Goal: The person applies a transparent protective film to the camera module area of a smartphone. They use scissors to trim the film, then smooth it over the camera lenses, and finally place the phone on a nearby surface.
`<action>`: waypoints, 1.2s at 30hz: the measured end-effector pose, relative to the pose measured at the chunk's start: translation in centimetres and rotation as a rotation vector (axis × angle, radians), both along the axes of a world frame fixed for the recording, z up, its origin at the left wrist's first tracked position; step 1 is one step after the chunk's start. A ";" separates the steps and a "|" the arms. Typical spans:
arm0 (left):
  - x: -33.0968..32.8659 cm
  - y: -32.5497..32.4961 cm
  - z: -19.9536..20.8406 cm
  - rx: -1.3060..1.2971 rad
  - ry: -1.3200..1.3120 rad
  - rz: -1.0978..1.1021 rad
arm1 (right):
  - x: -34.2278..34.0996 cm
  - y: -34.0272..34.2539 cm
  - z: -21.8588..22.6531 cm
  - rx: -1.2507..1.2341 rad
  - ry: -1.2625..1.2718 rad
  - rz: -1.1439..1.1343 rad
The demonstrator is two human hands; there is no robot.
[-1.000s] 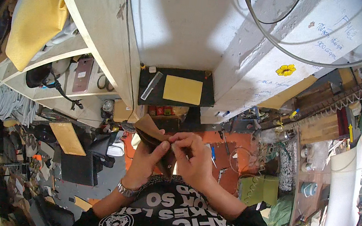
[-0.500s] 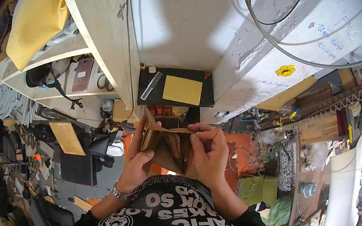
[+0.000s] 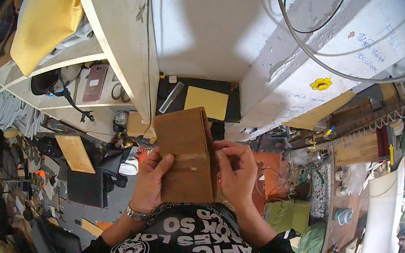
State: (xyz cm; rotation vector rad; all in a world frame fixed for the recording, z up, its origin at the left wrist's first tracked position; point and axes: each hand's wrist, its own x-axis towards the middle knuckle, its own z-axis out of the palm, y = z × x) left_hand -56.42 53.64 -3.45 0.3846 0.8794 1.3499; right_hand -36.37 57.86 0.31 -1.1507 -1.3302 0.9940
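A brown leather wallet (image 3: 186,147), large and rectangular with layered panels, is held up in front of my chest, its broad face toward me and tilted slightly. A small light metal-looking spot sits in the middle of that face. My left hand (image 3: 150,178) is closed on its left edge, thumb on the face and fingers behind. At the right edge, where the layers part a little, my right hand (image 3: 237,170) pinches with thumb and forefinger; the exact grip there is partly hidden. The wallet's inside does not show.
Beyond the wallet, a dark shelf (image 3: 231,109) carries a yellow sheet (image 3: 211,103) and a metal ruler (image 3: 171,97). A wooden shelf unit (image 3: 116,37) with a phone (image 3: 95,82) and scissors stands left. A white pillar (image 3: 299,67) rises to the right. Cluttered materials lie around the floor.
The wallet, seen from above with its gusseted pockets spread apart, has turned so its broad outer face shows. Its layers now lie closer together. My left thumb has shifted onto the face.
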 end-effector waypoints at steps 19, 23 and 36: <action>2.4 -1.1 -1.2 0.164 0.104 0.160 | -3.1 -0.5 -2.7 0.394 -0.743 0.074; 2.3 -1.3 -0.9 0.168 0.095 0.155 | -2.7 0.1 -3.5 0.432 -0.720 0.114; 3.1 -0.6 -0.4 0.163 0.136 0.329 | -3.7 -0.6 -2.8 0.696 -0.583 0.241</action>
